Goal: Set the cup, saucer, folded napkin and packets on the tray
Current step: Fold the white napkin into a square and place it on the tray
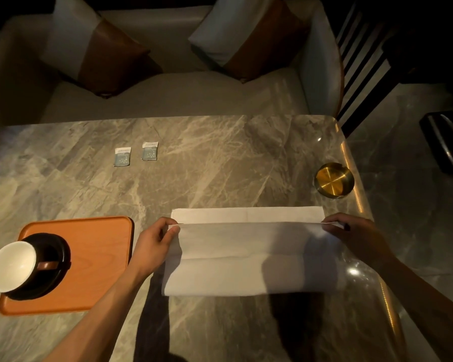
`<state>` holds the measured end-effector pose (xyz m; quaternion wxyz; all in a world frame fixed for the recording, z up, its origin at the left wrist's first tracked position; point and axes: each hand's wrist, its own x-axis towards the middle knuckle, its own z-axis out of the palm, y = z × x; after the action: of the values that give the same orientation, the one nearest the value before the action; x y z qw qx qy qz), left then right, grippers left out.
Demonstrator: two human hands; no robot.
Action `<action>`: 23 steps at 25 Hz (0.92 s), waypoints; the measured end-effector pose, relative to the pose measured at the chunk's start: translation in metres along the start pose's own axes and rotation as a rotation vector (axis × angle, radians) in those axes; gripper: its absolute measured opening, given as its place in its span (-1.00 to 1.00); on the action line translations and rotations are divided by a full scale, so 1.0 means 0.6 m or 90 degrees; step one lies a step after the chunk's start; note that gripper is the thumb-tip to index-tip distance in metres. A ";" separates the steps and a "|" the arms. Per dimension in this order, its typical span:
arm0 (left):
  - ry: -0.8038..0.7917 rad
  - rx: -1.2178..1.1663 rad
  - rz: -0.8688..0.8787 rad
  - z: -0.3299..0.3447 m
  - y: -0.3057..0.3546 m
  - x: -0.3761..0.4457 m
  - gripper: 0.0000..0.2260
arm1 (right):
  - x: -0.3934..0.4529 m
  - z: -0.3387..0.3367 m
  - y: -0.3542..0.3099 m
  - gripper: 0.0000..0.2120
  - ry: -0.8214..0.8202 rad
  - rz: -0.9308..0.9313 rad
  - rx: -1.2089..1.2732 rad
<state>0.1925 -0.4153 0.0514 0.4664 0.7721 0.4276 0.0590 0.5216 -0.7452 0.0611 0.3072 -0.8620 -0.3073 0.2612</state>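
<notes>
A white cloth napkin [249, 257] lies spread on the marble table, its near layer folded up over the far one. My left hand [154, 244] pinches the fold's left corner and my right hand [358, 239] pinches the right corner. An orange tray [100, 246] sits at the left, touching my left wrist. On it a dark cup with a white inside [12, 265] stands on a black saucer [60, 257]. Two small grey-blue packets [122, 156] [149, 151] lie side by side farther back on the table.
A gold round ashtray [334, 180] stands near the table's right edge. Behind the table is a pale sofa [168, 95] with two cushions. A dark object [445, 142] lies on the floor at the right.
</notes>
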 end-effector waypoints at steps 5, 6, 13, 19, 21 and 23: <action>0.007 -0.011 -0.038 0.010 -0.003 0.044 -0.90 | 0.052 0.013 0.011 -0.93 0.012 0.015 -0.037; 0.004 -0.012 -0.043 0.012 -0.004 0.051 -0.90 | 0.061 0.015 0.014 -0.92 0.004 0.031 -0.035; -0.001 -0.017 -0.051 0.025 -0.015 0.088 -0.91 | 0.097 0.036 0.023 -0.87 0.036 0.059 -0.101; 0.013 0.034 -0.060 0.033 -0.021 0.105 -0.93 | 0.113 0.053 0.036 -0.87 0.080 0.022 -0.120; 0.022 0.058 -0.055 0.034 -0.025 0.106 -0.94 | 0.115 0.059 0.042 -0.87 0.097 0.030 -0.129; 0.037 0.093 -0.043 0.034 -0.029 0.103 -0.94 | 0.117 0.064 0.044 -0.89 0.122 0.059 -0.128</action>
<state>0.2307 -0.3811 0.0075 0.3977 0.7872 0.4700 0.0340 0.5545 -0.6990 -0.0014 0.2346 -0.9227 -0.2613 0.1592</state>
